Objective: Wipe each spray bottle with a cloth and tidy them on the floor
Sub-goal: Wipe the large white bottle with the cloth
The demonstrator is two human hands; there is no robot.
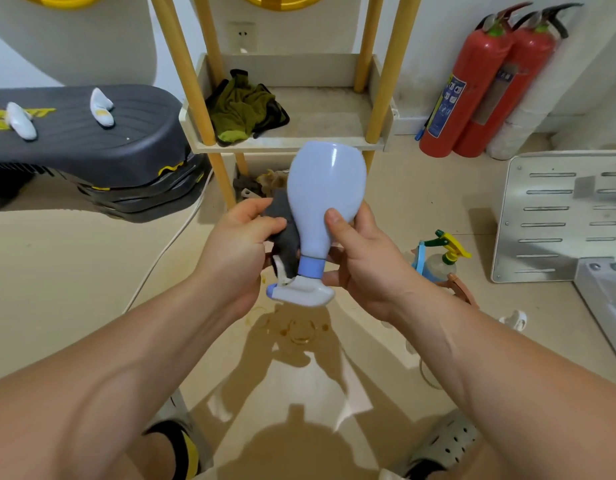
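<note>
Head view: pale blue bottle held upside down, cloth against its side

Both hands meet in the middle of the scene, above the floor. The right hand grips the spray bottle where the body narrows. Its thumb lies flat on the front and its fingers are curled round the back. The left hand clutches a dark grey cloth, thumb on top, and holds it bunched against the left side of the bottle, down to the trigger.

The bottle is off the floor and inverted. Its long axis runs near to far, with the rounded base at the far end, leaning slightly right, and the blue collar and white spray head at the near end. The nozzle, tipped in blue, points left.

Just right of the right wrist, a second spray bottle with a yellow and green trigger stands on the floor. A slotted metal panel lies farther right.

Beyond the hands stands a rack with yellow wooden legs, and a crumpled green rag lies on its shelf. Two red fire extinguishers lean against the far right wall. At far left is a dark grey moulded object, and a white cord runs across the floor from beneath it.
</note>
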